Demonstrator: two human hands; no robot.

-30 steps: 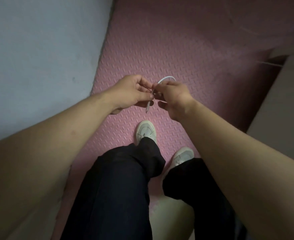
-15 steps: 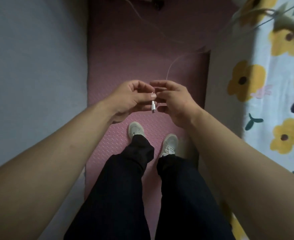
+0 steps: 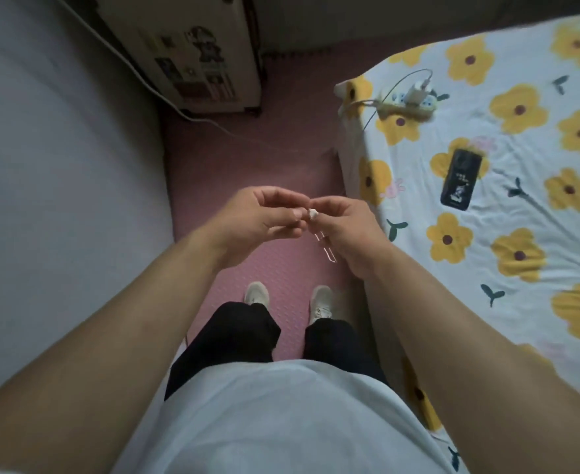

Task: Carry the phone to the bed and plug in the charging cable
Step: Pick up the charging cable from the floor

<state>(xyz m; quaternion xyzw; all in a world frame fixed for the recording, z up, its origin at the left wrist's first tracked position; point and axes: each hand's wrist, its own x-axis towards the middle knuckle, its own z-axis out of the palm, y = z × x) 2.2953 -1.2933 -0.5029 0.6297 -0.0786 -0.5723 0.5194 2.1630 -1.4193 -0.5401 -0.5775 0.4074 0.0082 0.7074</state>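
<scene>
The cable's white plug [image 3: 313, 213] sits mid-scene, in the air over the floor between the fingertips of both hands, which are drawn close together in front of the person's body. The right hand [image 3: 348, 230] pinches the cable [image 3: 326, 249] just behind the plug, and a short loop of it hangs below that hand. The left hand [image 3: 259, 218] has its fingers curled, with the thumb tip just beside the plug; whether it touches the plug I cannot tell. The phone [image 3: 461, 179] lies flat and dark on the bed [image 3: 528, 159], well to the right of the hands and a little farther off, on a sheet printed with yellow flowers; nothing is plugged into it. Beyond the phone, near the bed's far left corner, lies a strip [image 3: 406, 107] with a white charger [image 3: 418, 91] in it. A thin white lead [image 3: 396, 84] arcs from the charger over the bed's edge; its run below that does not show. Below the hands a pink mat [image 3: 247, 159] covers the floor, and the person's pale shoes [image 3: 257, 294] stand on it beside the bed. A pale wall [image 3: 59, 165] fills the left. At the far end stands a cream appliance [image 3: 196, 53] with stickers on it.
</scene>
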